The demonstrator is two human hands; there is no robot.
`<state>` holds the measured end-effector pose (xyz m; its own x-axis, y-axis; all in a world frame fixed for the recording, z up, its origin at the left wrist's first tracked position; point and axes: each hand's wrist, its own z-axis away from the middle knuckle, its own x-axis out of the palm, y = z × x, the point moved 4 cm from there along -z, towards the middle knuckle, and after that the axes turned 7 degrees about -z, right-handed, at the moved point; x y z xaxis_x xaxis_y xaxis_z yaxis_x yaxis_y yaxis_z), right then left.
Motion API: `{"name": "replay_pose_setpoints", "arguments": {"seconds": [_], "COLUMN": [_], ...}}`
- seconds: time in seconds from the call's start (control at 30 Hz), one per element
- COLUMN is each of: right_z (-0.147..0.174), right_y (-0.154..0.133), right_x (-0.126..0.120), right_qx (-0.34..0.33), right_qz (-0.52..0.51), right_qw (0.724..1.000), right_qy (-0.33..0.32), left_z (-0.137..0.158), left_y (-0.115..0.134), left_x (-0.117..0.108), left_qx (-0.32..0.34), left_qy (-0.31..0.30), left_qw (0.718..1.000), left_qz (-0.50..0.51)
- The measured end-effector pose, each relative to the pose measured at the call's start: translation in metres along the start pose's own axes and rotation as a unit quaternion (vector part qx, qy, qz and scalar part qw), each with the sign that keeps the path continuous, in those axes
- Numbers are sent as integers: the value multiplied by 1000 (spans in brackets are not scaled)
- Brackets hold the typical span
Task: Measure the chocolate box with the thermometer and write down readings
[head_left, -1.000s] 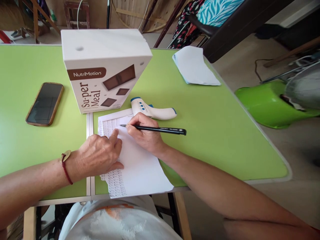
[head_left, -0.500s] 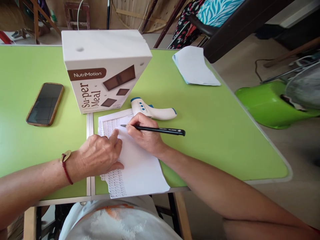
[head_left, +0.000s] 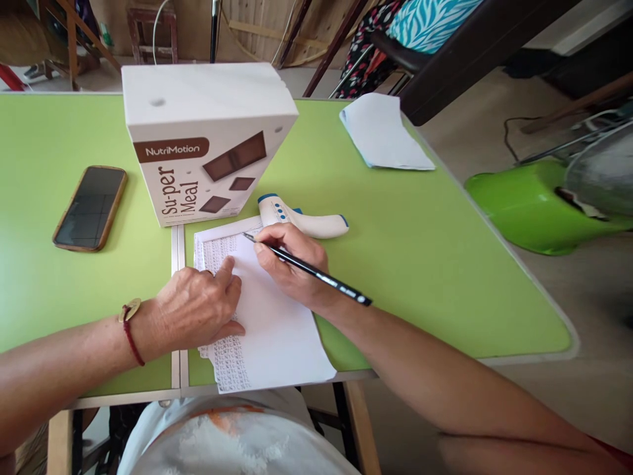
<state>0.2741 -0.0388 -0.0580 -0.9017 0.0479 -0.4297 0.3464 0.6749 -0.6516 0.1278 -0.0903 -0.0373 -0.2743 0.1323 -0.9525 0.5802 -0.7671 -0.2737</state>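
A black pen [head_left: 316,272] is pinched in my right hand [head_left: 291,264], its tip at the top of the white paper [head_left: 277,343], close to the right end of the handwriting. Rows of small handwritten letters fill the paper's left side; its right side is blank. My left hand [head_left: 200,307] lies on the left part of the sheet with fingers spread, index finger pointing toward the upper writing. Part of the writing is hidden under it. Just beyond my right hand lies a white and blue infrared thermometer [head_left: 316,223]. More sheets show under the top one.
A white NutriMotion box [head_left: 208,145] stands on the green table [head_left: 420,277] beyond the paper. To the left lies a phone [head_left: 90,208]; folded white paper [head_left: 388,135] sits at the far right corner. A green bucket-like container [head_left: 524,204] is beyond the right edge.
My right hand and the pen tip have shifted slightly up and right on the sheet, and the pen's back end has swung down. My left hand has stayed in place.
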Motion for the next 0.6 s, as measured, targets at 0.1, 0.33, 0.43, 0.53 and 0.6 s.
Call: {"name": "replay_pose_setpoints", "arguments": {"seconds": [0.1,0.33,0.43,0.53,0.6], "right_z": [-3,2,5,6,3], "right_y": [-6,-11,-13,-13,-12], "right_x": [-8,-9,-5,-4,-9], "right_qx": [-99,-143,-133,-131,-137], "right_qz": [62,260,309,332,328], "right_qw": [993,925,896,884,895], "right_qy": [-32,-239,-288,-301,-270], "left_z": [1,1,2,1,1], "left_y": [1,0,1,1,-4], "left_x": [1,3,4,6,6], "left_qx": [-2,4,3,3,11], "left_qy": [6,8,25,71,135], "left_qw": [1000,1000,1000,997,991], "left_qz": [-2,-9,-17,-25,-16]}}
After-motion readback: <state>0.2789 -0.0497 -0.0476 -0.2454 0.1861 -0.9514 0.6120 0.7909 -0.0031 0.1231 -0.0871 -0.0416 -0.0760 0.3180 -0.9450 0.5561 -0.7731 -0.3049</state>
